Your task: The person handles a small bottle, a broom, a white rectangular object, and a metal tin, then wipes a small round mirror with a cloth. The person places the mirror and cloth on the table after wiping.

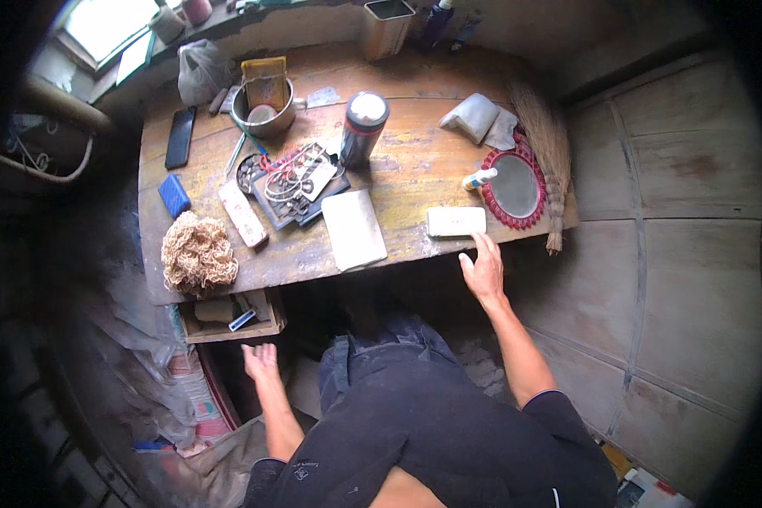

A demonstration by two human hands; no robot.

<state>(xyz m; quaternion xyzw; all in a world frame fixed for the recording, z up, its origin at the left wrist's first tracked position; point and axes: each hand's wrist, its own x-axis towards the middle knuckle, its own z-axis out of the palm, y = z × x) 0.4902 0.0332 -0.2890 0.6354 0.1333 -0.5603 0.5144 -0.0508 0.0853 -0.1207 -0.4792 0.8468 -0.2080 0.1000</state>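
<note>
My right hand (484,268) reaches to the front edge of the wooden table, thumb spread from the fingers. Its fingertips are at the lower edge of a white oblong case (456,222); whether they touch it I cannot tell. Below and in front of the pulled-out wooden drawer (232,335) is my left hand (261,360), with nothing visible in it. A small blue-and-white object (242,320) lies in the drawer. Left of the white case rests a pale booklet or folded paper (354,230). A small white bottle (480,178) leans by a red-framed oval mirror (514,188).
On the table (413,165) stand a dark thermos flask (364,130) and a metal mug (265,120). A tray of cables and small parts (300,184), a phone (180,137), a beige yarn bundle (199,255) and a straw broom (543,146) lie around them.
</note>
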